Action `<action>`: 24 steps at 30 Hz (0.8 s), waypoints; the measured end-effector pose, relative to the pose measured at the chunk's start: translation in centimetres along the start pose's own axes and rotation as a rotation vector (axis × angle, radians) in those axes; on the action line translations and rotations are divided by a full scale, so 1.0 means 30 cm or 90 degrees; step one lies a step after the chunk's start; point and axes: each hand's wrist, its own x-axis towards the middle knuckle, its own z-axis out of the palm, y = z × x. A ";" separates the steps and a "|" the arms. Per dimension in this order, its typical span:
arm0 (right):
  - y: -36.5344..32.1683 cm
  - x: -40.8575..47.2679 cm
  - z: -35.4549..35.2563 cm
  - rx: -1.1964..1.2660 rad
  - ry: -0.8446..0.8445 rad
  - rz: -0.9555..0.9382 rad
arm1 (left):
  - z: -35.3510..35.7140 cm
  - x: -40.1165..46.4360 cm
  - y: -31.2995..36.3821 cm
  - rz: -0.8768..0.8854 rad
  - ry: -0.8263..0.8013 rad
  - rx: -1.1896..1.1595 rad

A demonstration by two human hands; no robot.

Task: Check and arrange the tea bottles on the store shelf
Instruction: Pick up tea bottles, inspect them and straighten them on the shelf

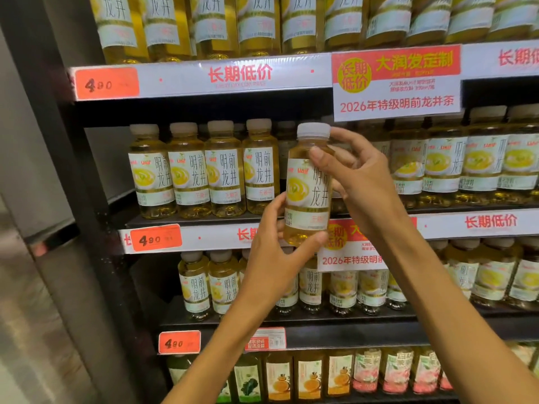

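Note:
A tea bottle with yellow liquid, a white cap and a white label is held upright in front of the middle shelf. My left hand grips its base from below and the left. My right hand pinches its neck and upper label from the right. Its label faces me. A row of the same bottles stands on the middle shelf to the left, with more to the right. Behind the held bottle there is a dark gap in the front row.
Rows of the same tea stand on the top shelf and the shelf below. Different drinks fill the bottom shelf. Orange price tags and a hanging promo sign front the rails. A dark upright post bounds the left.

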 end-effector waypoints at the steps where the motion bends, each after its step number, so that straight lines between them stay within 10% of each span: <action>1: 0.005 0.009 0.006 -0.005 0.008 0.000 | 0.003 0.007 -0.004 0.006 0.005 0.025; 24: 0.116 0.093 0.048 -0.351 0.143 -0.193 | 0.063 0.094 -0.056 0.080 0.223 0.179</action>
